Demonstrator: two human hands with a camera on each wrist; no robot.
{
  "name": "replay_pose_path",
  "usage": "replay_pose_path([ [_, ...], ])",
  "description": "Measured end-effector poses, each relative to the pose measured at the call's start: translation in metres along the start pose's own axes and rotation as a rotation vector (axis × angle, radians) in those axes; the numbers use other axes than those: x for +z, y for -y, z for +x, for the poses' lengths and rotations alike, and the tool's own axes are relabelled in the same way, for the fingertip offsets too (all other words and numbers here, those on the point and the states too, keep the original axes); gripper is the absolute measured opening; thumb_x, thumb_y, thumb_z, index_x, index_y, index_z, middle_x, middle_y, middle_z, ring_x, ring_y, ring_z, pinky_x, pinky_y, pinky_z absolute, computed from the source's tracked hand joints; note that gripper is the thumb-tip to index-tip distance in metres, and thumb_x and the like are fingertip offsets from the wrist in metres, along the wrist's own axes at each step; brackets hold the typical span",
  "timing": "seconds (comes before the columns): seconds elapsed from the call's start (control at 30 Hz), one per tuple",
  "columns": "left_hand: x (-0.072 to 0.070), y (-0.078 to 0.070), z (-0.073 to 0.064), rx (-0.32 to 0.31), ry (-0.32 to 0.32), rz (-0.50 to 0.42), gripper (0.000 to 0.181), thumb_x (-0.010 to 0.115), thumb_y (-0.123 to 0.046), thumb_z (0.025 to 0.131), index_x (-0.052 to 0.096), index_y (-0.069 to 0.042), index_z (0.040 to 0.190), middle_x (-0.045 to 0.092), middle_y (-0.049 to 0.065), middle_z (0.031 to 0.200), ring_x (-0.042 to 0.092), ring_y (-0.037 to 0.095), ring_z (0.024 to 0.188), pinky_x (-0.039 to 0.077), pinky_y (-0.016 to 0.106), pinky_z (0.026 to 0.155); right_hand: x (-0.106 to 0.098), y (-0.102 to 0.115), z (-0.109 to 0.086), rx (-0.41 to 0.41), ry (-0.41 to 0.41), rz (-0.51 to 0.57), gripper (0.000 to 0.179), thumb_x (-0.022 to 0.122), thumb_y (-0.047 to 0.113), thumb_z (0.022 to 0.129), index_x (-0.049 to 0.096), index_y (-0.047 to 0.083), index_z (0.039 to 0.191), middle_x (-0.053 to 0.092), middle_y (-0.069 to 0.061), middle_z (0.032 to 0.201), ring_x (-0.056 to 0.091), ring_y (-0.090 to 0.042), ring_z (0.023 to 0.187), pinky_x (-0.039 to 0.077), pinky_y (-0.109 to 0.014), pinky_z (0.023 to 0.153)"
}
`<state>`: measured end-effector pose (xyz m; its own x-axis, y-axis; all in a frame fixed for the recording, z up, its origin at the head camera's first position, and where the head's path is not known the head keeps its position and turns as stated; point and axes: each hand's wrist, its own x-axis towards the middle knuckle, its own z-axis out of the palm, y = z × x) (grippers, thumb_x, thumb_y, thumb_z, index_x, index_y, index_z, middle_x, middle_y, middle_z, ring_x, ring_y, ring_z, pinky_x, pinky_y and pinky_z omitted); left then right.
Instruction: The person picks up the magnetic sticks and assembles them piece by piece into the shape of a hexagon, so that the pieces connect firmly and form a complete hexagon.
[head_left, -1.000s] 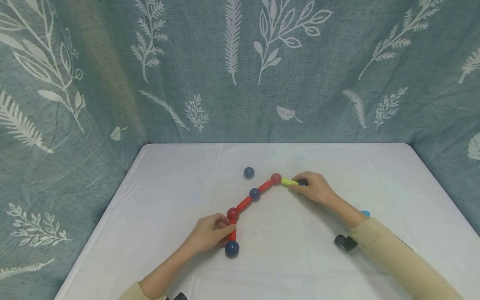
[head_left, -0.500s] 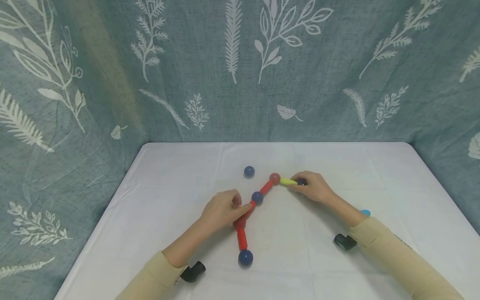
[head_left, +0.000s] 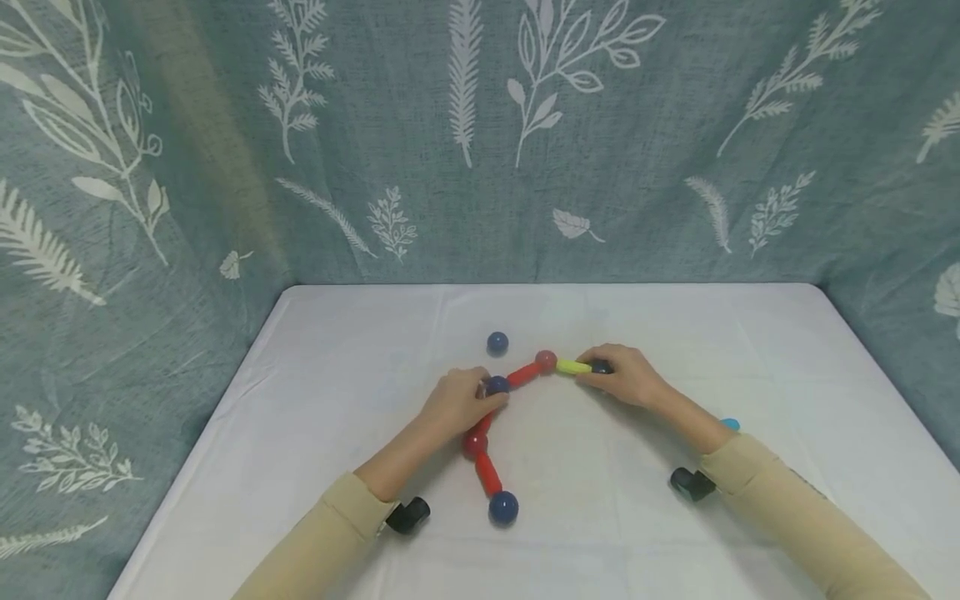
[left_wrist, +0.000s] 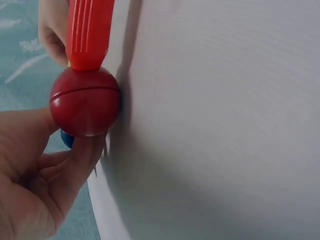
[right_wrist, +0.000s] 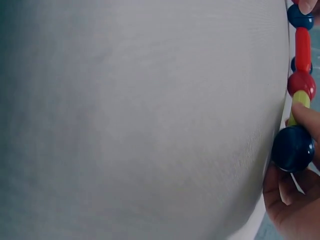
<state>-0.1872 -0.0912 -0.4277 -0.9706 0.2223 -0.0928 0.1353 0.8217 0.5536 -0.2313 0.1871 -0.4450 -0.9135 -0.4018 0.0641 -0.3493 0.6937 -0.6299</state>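
A chain of magnetic balls and rods lies bent across the white table. My left hand [head_left: 456, 402] pinches the blue ball [head_left: 497, 385] in the middle of it. Towards me from there run a red rod, partly hidden by the thumb, a red ball [head_left: 475, 443], another red rod [head_left: 488, 473] and an end blue ball [head_left: 503, 508]. Away from that hand, a red rod [head_left: 523, 374] leads to a second red ball [head_left: 546, 361]. A yellow rod [head_left: 573, 367] joins it to a dark blue ball [right_wrist: 293, 148], where my right hand [head_left: 626, 375] grips rod and ball.
A loose blue ball [head_left: 497, 342] sits behind the chain. Something light blue [head_left: 730, 424] shows partly behind the right forearm. Dark wrist cameras [head_left: 408, 516] stick out at both sleeves. A patterned curtain [head_left: 420, 142] stands behind the table.
My left hand has shifted from the near red rod up the chain to the middle blue ball. The chain's near end has swung right. My right hand has barely moved.
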Motion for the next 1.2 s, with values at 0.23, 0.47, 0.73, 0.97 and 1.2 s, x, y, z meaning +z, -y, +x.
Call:
replay_pose_path([
  [0.23, 0.001, 0.006, -0.004, 0.062, -0.112, 0.055, 0.047, 0.074, -0.028, 0.087, 0.06, -0.001, 0.123, 0.062, 0.009, 0.089, 0.058, 0.017, 0.07, 0.049, 0.026, 0.058, 0.0, -0.001, 0.002, -0.044, 0.035, 0.012, 0.029, 0.072, 0.023, 0.089, 0.07, 0.007, 0.114, 0.068, -0.008, 0.111, 0.06, -0.028, 0.107, 0.047, -0.047, 0.091],
  [0.47, -0.018, -0.002, -0.027, 0.576, 0.128, 0.252, 0.047, 0.076, -0.04, 0.084, 0.066, -0.014, 0.121, 0.06, 0.005, 0.126, 0.056, 0.019, 0.114, 0.048, 0.033, 0.094, -0.003, -0.002, -0.001, 0.011, 0.051, 0.027, 0.035, 0.072, 0.029, 0.089, 0.069, 0.009, 0.118, 0.066, -0.01, 0.119, 0.058, -0.031, 0.113, 0.046, -0.049, 0.094],
  [0.73, -0.015, 0.0, -0.044, 0.706, 0.501, 0.195, 0.033, 0.082, -0.033, 0.079, 0.073, -0.02, 0.109, 0.066, -0.016, 0.097, 0.051, 0.0, 0.086, 0.042, 0.015, 0.078, -0.01, -0.003, -0.005, 0.054, 0.098, 0.033, 0.04, 0.074, 0.027, 0.086, 0.067, 0.008, 0.12, 0.063, -0.015, 0.123, 0.058, -0.034, 0.113, 0.047, -0.05, 0.093],
  [0.97, 0.005, -0.002, -0.05, 0.737, 0.316, 0.169, 0.034, 0.079, -0.039, 0.081, 0.074, -0.02, 0.108, 0.069, -0.015, 0.096, 0.052, 0.0, 0.081, 0.039, 0.014, 0.076, -0.009, -0.006, -0.001, 0.085, 0.081, 0.071, 0.038, 0.074, 0.024, 0.086, 0.067, 0.009, 0.12, 0.062, -0.015, 0.125, 0.056, -0.036, 0.118, 0.045, -0.051, 0.097],
  [1.2, 0.023, -0.017, -0.058, 0.631, 0.196, 0.158, 0.035, 0.076, -0.043, 0.082, 0.073, -0.019, 0.108, 0.062, -0.015, 0.083, 0.045, 0.001, 0.072, 0.035, 0.015, 0.063, -0.003, -0.002, 0.007, 0.039, 0.038, 0.103, 0.036, 0.074, 0.027, 0.086, 0.069, 0.01, 0.118, 0.065, -0.012, 0.122, 0.056, -0.033, 0.118, 0.044, -0.05, 0.098],
])
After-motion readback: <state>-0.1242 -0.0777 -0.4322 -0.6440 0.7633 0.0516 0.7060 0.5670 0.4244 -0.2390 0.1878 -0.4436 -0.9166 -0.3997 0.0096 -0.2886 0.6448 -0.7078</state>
